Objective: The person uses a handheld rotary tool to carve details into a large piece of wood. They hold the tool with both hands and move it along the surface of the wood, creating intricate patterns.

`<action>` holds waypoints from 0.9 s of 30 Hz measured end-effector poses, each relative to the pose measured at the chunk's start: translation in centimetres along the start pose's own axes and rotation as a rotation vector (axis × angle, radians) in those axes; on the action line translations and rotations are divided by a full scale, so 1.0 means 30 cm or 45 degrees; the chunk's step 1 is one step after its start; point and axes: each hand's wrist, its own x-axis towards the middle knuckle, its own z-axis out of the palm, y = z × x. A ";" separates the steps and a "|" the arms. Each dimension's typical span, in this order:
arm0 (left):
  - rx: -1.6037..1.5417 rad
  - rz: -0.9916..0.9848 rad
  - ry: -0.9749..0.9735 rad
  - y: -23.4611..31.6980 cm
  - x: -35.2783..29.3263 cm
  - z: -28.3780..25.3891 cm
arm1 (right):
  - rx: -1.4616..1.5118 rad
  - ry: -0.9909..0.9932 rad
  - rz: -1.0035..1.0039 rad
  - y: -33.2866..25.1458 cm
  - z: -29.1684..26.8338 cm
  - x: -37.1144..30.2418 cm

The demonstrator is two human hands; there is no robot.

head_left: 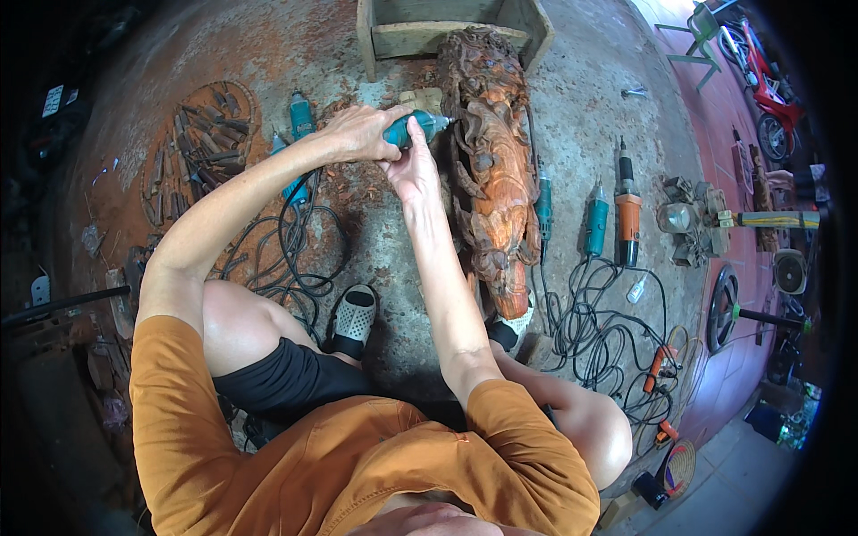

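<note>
One teal power tool point(400, 132) is clasped by left hand point(359, 131) and right hand point(415, 173), tip beside a carved wooden figure point(500, 192) at right.

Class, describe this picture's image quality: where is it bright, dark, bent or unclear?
Head view: fisheye distortion curves the tiled floor toward the right rim; head view: pale glare brightens the upper right, while the far left sinks into darkness; head view: the carving shows clear detail, the red motorbike less.

Downward fisheye view, head-worn
</note>
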 end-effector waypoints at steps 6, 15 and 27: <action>-0.034 -0.013 -0.038 0.016 -0.003 -0.012 | 0.002 0.003 -0.007 -0.006 -0.001 -0.008; -0.039 -0.068 -0.029 -0.001 0.020 -0.021 | 0.020 -0.018 -0.006 -0.028 0.019 0.029; -0.006 -0.043 -0.047 0.021 0.008 -0.014 | -0.010 -0.024 -0.009 -0.020 0.005 -0.002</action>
